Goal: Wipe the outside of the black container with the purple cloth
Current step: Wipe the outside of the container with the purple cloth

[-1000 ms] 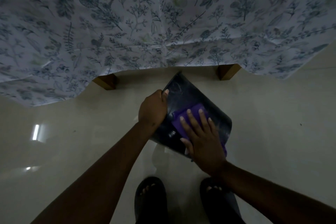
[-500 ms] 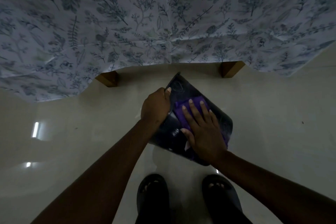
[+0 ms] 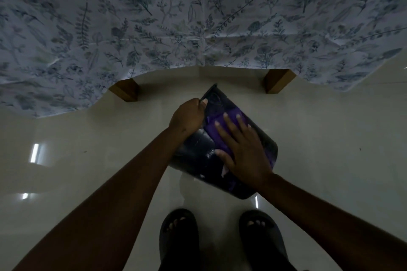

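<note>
The black container (image 3: pixel 198 158) is held tilted in the air above the floor, its outer wall facing me. My left hand (image 3: pixel 187 115) grips its upper left rim. My right hand (image 3: pixel 242 149) lies flat on the wall with fingers spread, pressing the purple cloth (image 3: pixel 214 136) against it. Most of the cloth is hidden under that hand; a purple edge shows near the container's lower right.
A table draped in a white floral cloth (image 3: pixel 198 17) fills the upper part of the view, with two wooden legs (image 3: pixel 125 92) (image 3: pixel 278 80) just beyond the container. Below is a glossy pale floor (image 3: pixel 88 149). My feet in dark sandals (image 3: pixel 179 233) stand beneath the container.
My right hand has slid the purple cloth upward along the container's wall, toward the rim. My left hand keeps its grip on the rim.
</note>
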